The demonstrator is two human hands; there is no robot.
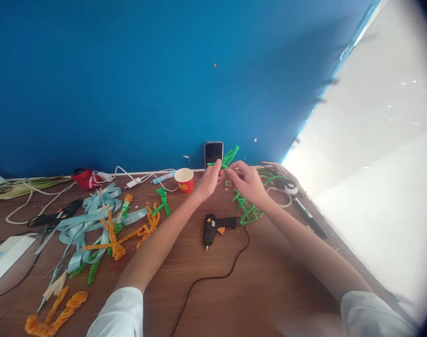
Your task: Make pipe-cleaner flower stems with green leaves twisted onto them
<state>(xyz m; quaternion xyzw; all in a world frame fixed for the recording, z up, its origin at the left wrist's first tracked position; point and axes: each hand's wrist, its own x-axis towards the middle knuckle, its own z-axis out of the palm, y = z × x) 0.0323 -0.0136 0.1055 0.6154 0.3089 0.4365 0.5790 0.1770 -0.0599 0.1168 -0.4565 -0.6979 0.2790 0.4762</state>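
Gripping a green piece (230,157) in the closed left hand (209,180), pinching its base with the right hand (248,182), raised above the brown table (286,281) before the phone (213,152). Facing a blue wall (146,84), flecked with small chips, and bounded on the right by a slanting white surface (381,154). Littered on the wooden top: 1 red cup (185,186) near the wall, 1 glue gun (210,229) lying below the hands, and to the left, orange stems (115,250) beside tangled pale blue ribbon (80,223)
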